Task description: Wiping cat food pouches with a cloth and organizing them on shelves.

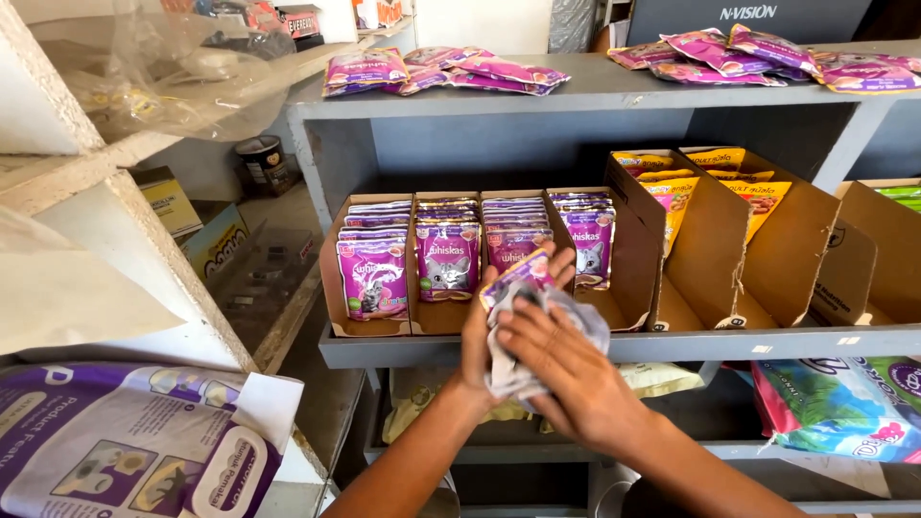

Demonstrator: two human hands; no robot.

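A: Shelving (595,98) first: a grey metal rack fills the view, its middle shelf (767,342) carrying open cardboard display trays so the goods face outward

B: And on top?

A: Loose purple pouches (451,69) lie flat in heaps up there, unsorted. Lower left, a big purple and white sack (125,441) leans against a white counter. Lower right, a green and pink bag (844,403) lies on the bottom shelf

B: The trays themselves?

A: The brown tray (628,278) on the left holds four rows of purple pouches (446,251) standing upright with their cat pictures to the front. The third row looks shorter at the front, just behind the hands. The next tray (729,240) has yellow pouches (672,197), packed upright too

B: What are the hands doing?

A: The left hand (477,331) is closed around one purple pouch (516,276), held upright just before the middle shelf, near that third row. The right hand (576,369) presses a crumpled grey cloth (566,312) against the pouch, fingers spread over it rather than gripping tight. My guess is the left steadies the packet so the cloth can rub its face

B: Is the pouch touching the tray?

A: It looks held in the air in front of it
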